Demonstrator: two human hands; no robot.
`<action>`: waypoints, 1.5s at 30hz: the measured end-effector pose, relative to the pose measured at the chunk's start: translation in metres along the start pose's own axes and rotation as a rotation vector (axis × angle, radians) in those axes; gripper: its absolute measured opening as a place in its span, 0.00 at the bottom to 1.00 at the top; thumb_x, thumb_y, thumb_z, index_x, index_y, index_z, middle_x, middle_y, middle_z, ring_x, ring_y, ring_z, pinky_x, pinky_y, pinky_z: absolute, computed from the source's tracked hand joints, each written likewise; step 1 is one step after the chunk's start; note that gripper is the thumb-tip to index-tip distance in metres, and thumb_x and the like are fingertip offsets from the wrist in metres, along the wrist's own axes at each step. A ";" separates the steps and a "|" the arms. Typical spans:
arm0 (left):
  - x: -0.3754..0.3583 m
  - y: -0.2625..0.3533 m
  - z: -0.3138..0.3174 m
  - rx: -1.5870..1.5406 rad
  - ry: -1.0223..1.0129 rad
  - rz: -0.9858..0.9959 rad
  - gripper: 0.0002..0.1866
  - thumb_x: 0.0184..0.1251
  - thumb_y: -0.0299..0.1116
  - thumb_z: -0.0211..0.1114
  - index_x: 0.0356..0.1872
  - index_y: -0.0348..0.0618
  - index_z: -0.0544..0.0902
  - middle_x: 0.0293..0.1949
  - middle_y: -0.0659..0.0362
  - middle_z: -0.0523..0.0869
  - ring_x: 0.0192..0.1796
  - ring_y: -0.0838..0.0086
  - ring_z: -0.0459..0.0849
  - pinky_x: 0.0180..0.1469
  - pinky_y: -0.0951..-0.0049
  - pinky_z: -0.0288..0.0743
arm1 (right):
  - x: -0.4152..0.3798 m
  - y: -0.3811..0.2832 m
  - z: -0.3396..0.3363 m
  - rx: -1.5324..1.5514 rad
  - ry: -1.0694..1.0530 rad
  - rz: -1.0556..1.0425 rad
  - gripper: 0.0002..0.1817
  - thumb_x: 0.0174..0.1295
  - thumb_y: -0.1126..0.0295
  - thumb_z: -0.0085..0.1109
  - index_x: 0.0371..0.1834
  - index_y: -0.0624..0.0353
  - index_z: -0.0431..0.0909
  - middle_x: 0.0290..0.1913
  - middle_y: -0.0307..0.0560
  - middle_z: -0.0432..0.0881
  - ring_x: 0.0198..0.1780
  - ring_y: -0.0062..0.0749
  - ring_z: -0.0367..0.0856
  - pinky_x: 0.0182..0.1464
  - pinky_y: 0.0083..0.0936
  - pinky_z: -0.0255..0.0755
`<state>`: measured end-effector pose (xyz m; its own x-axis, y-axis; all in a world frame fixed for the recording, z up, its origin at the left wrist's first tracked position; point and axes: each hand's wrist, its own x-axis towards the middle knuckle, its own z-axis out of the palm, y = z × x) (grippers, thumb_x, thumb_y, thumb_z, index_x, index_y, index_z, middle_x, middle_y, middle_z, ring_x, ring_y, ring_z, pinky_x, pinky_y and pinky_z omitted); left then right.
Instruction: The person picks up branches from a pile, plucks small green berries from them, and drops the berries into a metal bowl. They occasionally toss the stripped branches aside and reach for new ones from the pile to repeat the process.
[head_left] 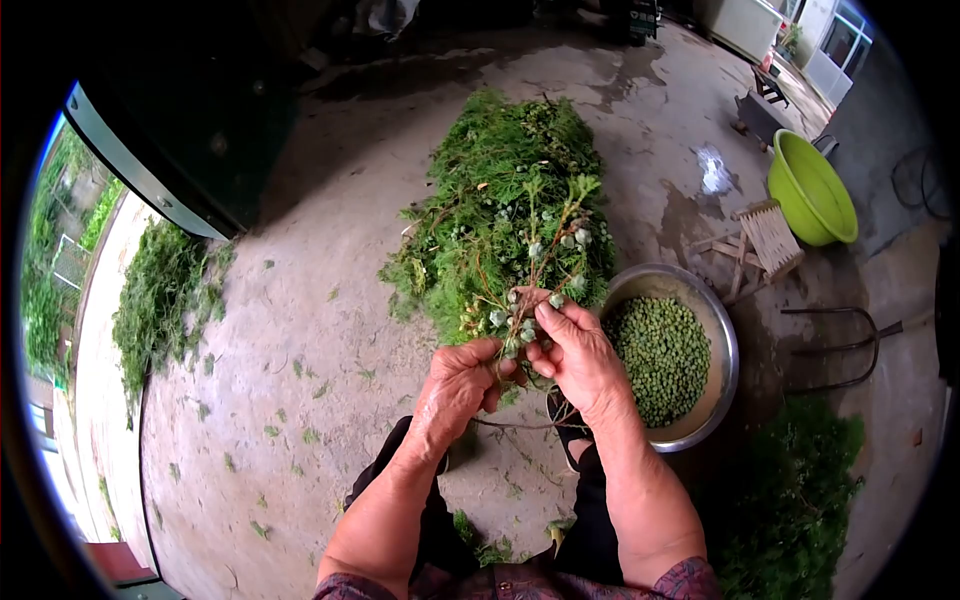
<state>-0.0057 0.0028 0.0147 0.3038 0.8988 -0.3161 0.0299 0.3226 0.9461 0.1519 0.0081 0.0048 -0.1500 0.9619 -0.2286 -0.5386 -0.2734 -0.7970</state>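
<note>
My left hand is closed with its fingertips pinched at the lower part of a conifer branch that bears pale blue-green cones. My right hand grips the same branch from the other side, thumb up beside a cone. The branch's leafy tip points away from me, and a thin bare stem hangs below the hands. Beyond them lies a large heap of green conifer branches with cones. A metal basin right of my right hand holds many small green cones.
At the right stand a small wooden stool, a lime-green plastic tub tilted on its side and a metal fork head. More greenery lies in piles at the left doorway and lower right. Sprigs litter the concrete floor.
</note>
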 end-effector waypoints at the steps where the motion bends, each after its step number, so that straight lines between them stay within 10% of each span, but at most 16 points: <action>1: -0.001 0.003 -0.001 -0.015 -0.036 -0.015 0.06 0.62 0.27 0.58 0.35 0.37 0.83 0.21 0.64 0.81 0.16 0.86 0.65 0.17 0.83 0.58 | -0.001 -0.003 0.000 0.007 -0.036 0.026 0.19 0.67 0.59 0.49 0.54 0.59 0.73 0.30 0.33 0.73 0.23 0.13 0.66 0.19 0.10 0.54; 20: 0.014 0.002 0.011 -0.403 -0.283 -0.193 0.07 0.55 0.22 0.63 0.34 0.28 0.81 0.33 0.46 0.84 0.22 0.78 0.80 0.11 0.86 0.58 | -0.006 0.000 -0.019 0.290 0.003 -0.007 0.16 0.62 0.61 0.53 0.49 0.57 0.70 0.31 0.38 0.77 0.17 0.18 0.66 0.14 0.15 0.58; 31: 0.022 -0.010 0.045 -0.328 -0.179 -0.151 0.04 0.57 0.20 0.55 0.27 0.37 0.78 0.23 0.55 0.82 0.12 0.84 0.64 0.12 0.85 0.52 | -0.014 -0.013 -0.048 0.095 -0.025 -0.090 0.18 0.57 0.71 0.63 0.48 0.53 0.67 0.30 0.34 0.71 0.20 0.14 0.66 0.17 0.12 0.58; 36: 0.022 -0.004 0.071 -0.293 -0.126 -0.149 0.06 0.59 0.21 0.54 0.27 0.40 0.78 0.23 0.58 0.81 0.12 0.84 0.64 0.13 0.85 0.52 | -0.023 -0.016 -0.053 0.158 0.212 -0.133 0.06 0.64 0.64 0.54 0.38 0.53 0.73 0.25 0.30 0.71 0.19 0.13 0.66 0.17 0.11 0.57; 45: 0.029 -0.006 0.079 -0.231 -0.078 -0.139 0.06 0.61 0.26 0.57 0.25 0.40 0.78 0.21 0.61 0.80 0.12 0.85 0.62 0.13 0.84 0.51 | -0.028 -0.016 -0.067 0.104 0.142 -0.150 0.20 0.63 0.56 0.55 0.51 0.57 0.72 0.27 0.31 0.71 0.26 0.15 0.68 0.24 0.16 0.65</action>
<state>0.0783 0.0033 0.0055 0.3850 0.8183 -0.4267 -0.1385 0.5084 0.8499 0.2204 -0.0150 -0.0129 0.0524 0.9796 -0.1942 -0.6296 -0.1186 -0.7678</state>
